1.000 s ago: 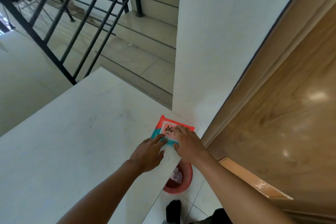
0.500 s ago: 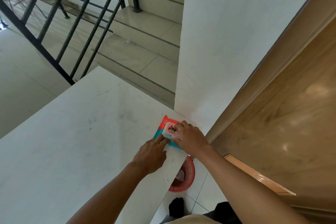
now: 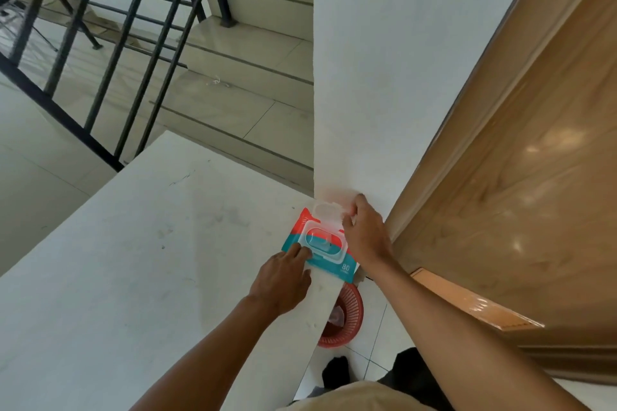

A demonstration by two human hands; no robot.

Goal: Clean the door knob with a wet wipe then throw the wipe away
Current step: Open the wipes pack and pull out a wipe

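At the white counter (image 3: pixel 133 260) corner by the wall, left hand (image 3: pixel 283 277) pressed flat-fingered on the red-teal wet-wipe pack (image 3: pixel 317 243); right hand (image 3: pixel 364 233) pinched its flipped-up white plastic lid (image 3: pixel 325 210). Pack overhung counter edge above red basket (image 3: pixel 350 310).

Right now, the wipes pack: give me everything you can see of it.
The wipes pack is a flat soft packet, red and teal, printed "80", lying on the white table near its corner by the wall. A clear plastic frame rings the dispensing slot; its flip lid stands open, swung toward the wall. The left hand presses fingertips on the pack's near edge; the right hand pinches the lid. No wipe is pulled out yet.
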